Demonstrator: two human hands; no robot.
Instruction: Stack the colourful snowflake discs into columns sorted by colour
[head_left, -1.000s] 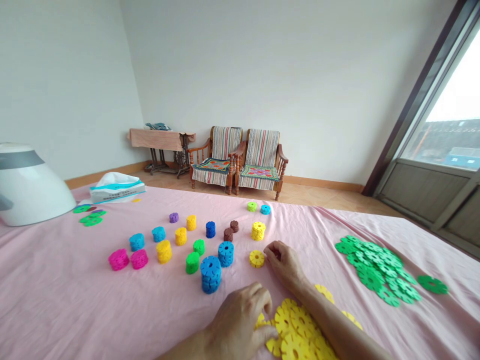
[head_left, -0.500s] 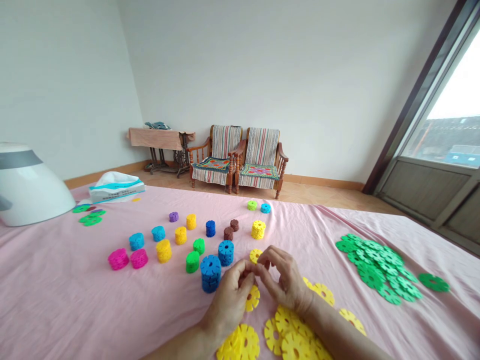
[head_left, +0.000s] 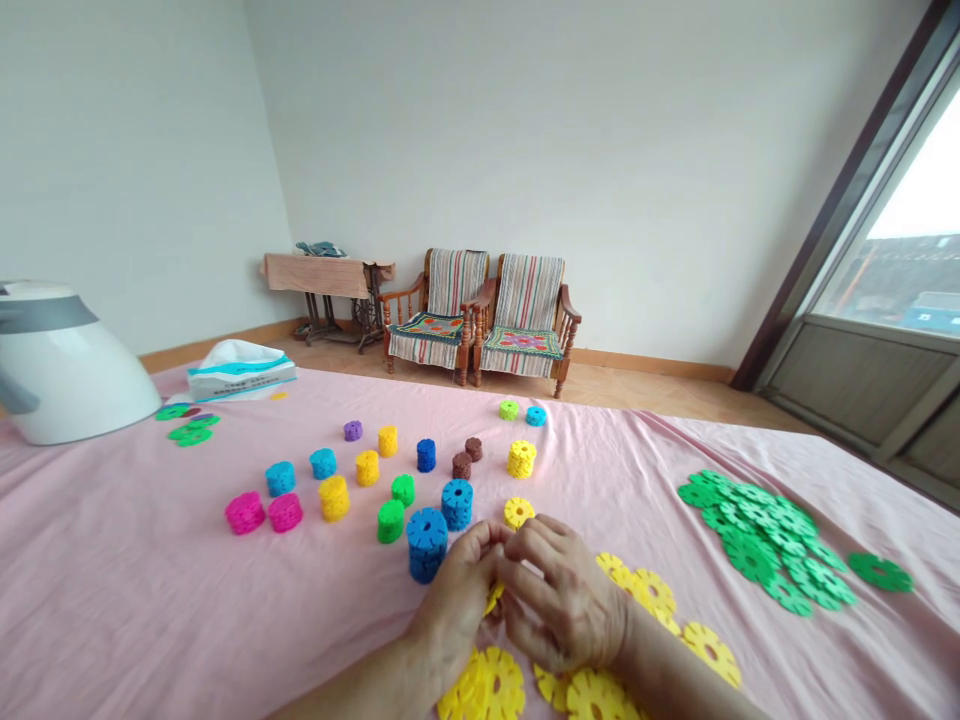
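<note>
My left hand (head_left: 459, 598) and my right hand (head_left: 566, 592) meet over the pink cloth, fingers curled and pinched together. Between them shows the edge of a tilted yellow slotted disc (head_left: 493, 598); the fingers cover most of it. Just beyond my hands stands a short stack of yellow discs (head_left: 519, 513), with a taller yellow stack (head_left: 521, 459) farther back. Blue disc stacks (head_left: 427, 545) stand close to my left hand. Loose yellow discs (head_left: 600, 694) lie beneath and beside my wrists, with more to the right (head_left: 711, 652).
Several small stacks, including pink ones (head_left: 245, 513) and green ones (head_left: 390, 521), stand to the left. A pile of green discs (head_left: 765, 535) lies at right. A white kettle (head_left: 82, 370) and a tissue pack (head_left: 241, 372) occupy the far left.
My right hand has moved closer against my left and lower, its fingers curling over. A yellow disc seen below the hands is now mostly covered between them. The view has shifted slightly.
</note>
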